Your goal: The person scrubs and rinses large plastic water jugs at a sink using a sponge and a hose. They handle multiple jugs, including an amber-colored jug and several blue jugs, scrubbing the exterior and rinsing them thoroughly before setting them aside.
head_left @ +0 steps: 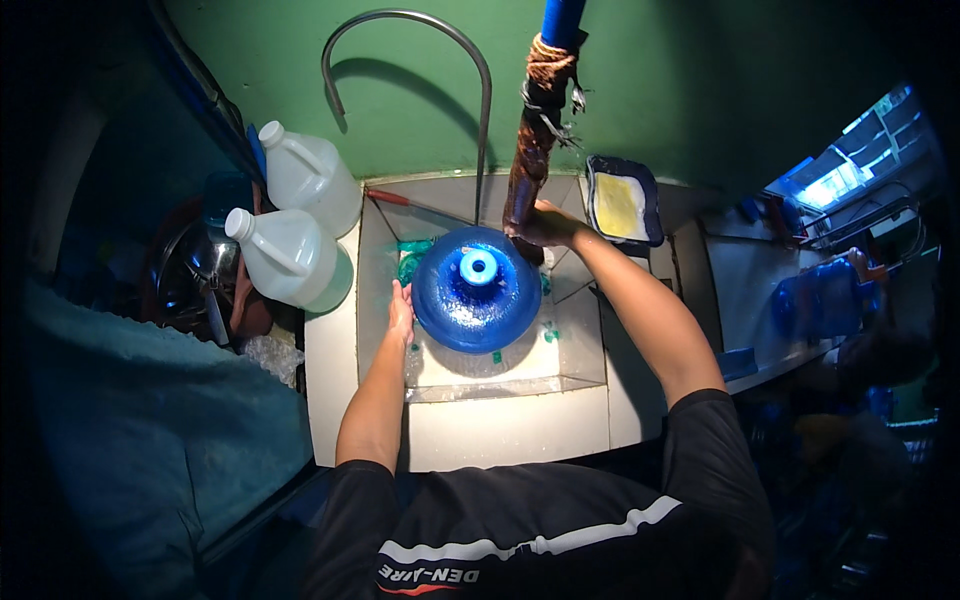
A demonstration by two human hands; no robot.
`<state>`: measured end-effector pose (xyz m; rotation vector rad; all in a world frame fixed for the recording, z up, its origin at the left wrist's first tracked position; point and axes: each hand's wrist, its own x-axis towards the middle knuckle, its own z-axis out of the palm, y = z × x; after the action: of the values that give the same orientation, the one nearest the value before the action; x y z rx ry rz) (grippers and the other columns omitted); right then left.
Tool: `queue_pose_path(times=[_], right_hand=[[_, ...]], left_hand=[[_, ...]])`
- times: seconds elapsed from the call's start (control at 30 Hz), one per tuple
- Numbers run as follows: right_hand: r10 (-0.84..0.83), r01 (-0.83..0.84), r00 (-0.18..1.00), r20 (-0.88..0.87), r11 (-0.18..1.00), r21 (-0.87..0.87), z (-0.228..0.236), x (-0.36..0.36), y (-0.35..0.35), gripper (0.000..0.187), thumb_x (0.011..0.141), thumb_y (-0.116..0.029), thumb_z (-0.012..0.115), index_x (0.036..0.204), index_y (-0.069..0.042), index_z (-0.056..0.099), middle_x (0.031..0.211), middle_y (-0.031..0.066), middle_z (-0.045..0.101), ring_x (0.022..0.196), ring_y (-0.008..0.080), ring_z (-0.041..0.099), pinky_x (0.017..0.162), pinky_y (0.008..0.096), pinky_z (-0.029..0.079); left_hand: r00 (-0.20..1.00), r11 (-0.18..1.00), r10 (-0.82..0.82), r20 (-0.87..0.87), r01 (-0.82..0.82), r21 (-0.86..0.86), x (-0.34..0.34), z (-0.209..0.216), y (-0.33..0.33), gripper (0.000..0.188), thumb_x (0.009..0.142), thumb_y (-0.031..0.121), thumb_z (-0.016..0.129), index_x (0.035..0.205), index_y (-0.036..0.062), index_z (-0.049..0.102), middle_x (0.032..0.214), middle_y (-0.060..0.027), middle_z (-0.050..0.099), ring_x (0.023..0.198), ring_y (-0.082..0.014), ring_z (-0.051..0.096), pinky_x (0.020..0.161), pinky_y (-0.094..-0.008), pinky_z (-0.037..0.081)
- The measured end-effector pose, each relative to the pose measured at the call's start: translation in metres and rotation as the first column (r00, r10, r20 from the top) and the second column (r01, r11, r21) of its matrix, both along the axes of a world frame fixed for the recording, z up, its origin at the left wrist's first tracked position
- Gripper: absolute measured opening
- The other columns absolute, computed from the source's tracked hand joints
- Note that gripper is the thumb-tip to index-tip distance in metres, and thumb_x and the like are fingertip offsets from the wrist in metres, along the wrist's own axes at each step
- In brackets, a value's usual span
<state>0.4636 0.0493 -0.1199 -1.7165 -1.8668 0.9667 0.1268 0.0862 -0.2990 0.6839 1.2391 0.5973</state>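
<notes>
A round blue water jug (462, 325) with a light-blue neck and a dark opening stands in a pale, square-sided basin (480, 390). My left hand (401, 314) lies along the jug's left side, fingers stretched out. Behind the jug on the right, my right hand (550, 228) is at the lower end of a brown-wrapped pipe (530, 165) that comes down from above. The pipe hides the right hand's fingers, so their grip does not show. Green patches (411, 262) show on the basin floor around the jug.
Two whitish jugs with handles, a rear one (312, 180) and a front one (290, 262), stand left of the basin. A yellow sponge-like pad (620, 206) sits in a dark-rimmed tray at right. A curved metal tube (484, 120) rises by the green wall. Metal pots (205, 262) are farther left.
</notes>
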Motion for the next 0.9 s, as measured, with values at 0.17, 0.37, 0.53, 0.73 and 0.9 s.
queue_pose_path(times=[0.17, 0.37, 0.53, 0.73, 0.9], right_hand=[[0.198, -0.21, 0.932, -0.305, 0.978, -0.009, -0.021, -0.029, 0.058, 0.022, 0.092, -0.022, 0.065, 0.098, -0.002, 0.07, 0.092, 0.011, 0.072, 0.09, 0.0225, 0.069, 0.081, 0.0366, 0.055], [0.395, -0.373, 0.814, -0.425, 0.918, 0.137, -0.029, -0.077, 0.077, 0.024, 0.095, -0.018, 0.066, 0.113, -0.002, 0.068, 0.11, 0.0099, 0.07, 0.102, 0.0164, 0.064, 0.088, 0.0325, 0.053], [0.474, -0.342, 0.798, -0.372, 0.865, 0.368, -0.04, -0.075, 0.079, 0.025, 0.096, -0.02, 0.065, 0.117, -0.006, 0.067, 0.118, 0.0094, 0.068, 0.108, 0.0188, 0.063, 0.091, 0.0341, 0.053], [0.265, -0.269, 0.943, -0.203, 0.963, 0.006, -0.017, -0.006, 0.031, 0.026, 0.093, -0.033, 0.069, 0.097, -0.007, 0.066, 0.087, 0.004, 0.067, 0.082, 0.0198, 0.065, 0.072, 0.0348, 0.053], [-0.03, -0.065, 0.819, -0.573, 0.987, -0.145, 0.041, 0.012, -0.022, 0.036, 0.089, -0.037, 0.073, 0.1, -0.005, 0.063, 0.087, 0.0025, 0.064, 0.077, 0.0142, 0.06, 0.065, 0.0323, 0.049]], left_hand=[[0.996, 0.999, 0.045, 0.082, -0.045, 0.003, -0.001, -0.017, 0.014, 0.074, 0.105, 0.062, 0.022, 0.141, 0.0043, 0.052, 0.115, -0.004, 0.068, 0.084, -0.0097, 0.056, 0.073, -0.0236, 0.045], [0.998, 0.997, 0.007, 0.056, -0.011, 0.077, 0.015, -0.019, 0.041, 0.071, 0.107, 0.056, 0.025, 0.149, 0.0006, 0.041, 0.151, -0.0166, 0.047, 0.139, -0.0248, 0.045, 0.118, -0.0344, 0.031], [0.986, 0.998, -0.021, -0.163, 0.03, 0.056, 0.026, -0.012, 0.045, 0.06, 0.106, 0.045, 0.042, 0.142, -0.0025, 0.052, 0.139, -0.0167, 0.059, 0.128, -0.0233, 0.055, 0.11, -0.0343, 0.039], [0.961, 0.943, -0.141, -0.236, 0.203, 0.265, 0.032, 0.012, 0.034, 0.055, 0.1, 0.04, 0.057, 0.136, -0.0015, 0.059, 0.141, -0.0188, 0.058, 0.129, -0.0267, 0.055, 0.11, -0.0361, 0.04], [0.922, 0.725, -0.062, -0.382, 0.305, 0.617, 0.055, 0.062, 0.019, 0.049, 0.099, 0.039, 0.06, 0.125, -0.0017, 0.067, 0.133, -0.0199, 0.064, 0.126, -0.0266, 0.058, 0.109, -0.0355, 0.04]])
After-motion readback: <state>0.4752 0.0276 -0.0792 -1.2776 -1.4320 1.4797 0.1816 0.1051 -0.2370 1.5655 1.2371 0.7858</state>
